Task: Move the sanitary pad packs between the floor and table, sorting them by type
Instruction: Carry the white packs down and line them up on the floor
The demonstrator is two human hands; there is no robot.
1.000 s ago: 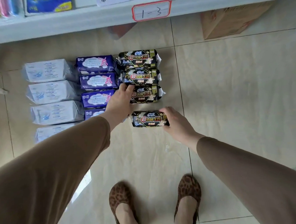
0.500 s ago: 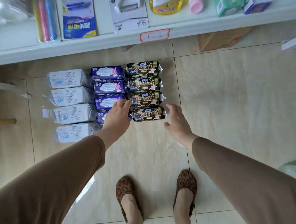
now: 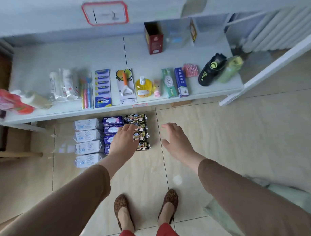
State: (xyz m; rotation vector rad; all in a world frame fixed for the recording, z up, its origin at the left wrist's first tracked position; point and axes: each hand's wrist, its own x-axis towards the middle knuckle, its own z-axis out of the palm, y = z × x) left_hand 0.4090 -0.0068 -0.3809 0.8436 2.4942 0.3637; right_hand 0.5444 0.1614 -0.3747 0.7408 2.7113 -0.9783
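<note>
Sanitary pad packs lie on the tiled floor in three columns under the shelf edge: white packs [image 3: 87, 136] on the left, purple packs [image 3: 112, 121] in the middle, black-and-gold packs [image 3: 135, 118] on the right. My left hand [image 3: 124, 140] hovers above the purple and black columns with straight fingers and covers parts of them. Right of the black column, my right hand [image 3: 174, 138] hangs above bare tile with loosely spread fingers. Neither hand holds a pack.
A low white shelf [image 3: 149, 61] carries toothbrushes, a battery card [image 3: 102, 88], a peeler, a yellow soap bottle [image 3: 143, 87], toothpaste boxes, a red carton [image 3: 153, 39] and bottles. A white shelf rail [image 3: 273, 67] and a radiator stand at right. My feet are near the bottom middle.
My right hand let go of the nearest black pack, now lined up with its column. Both hands lifted away from the packs, and my head rose, bringing the shelf into view.
</note>
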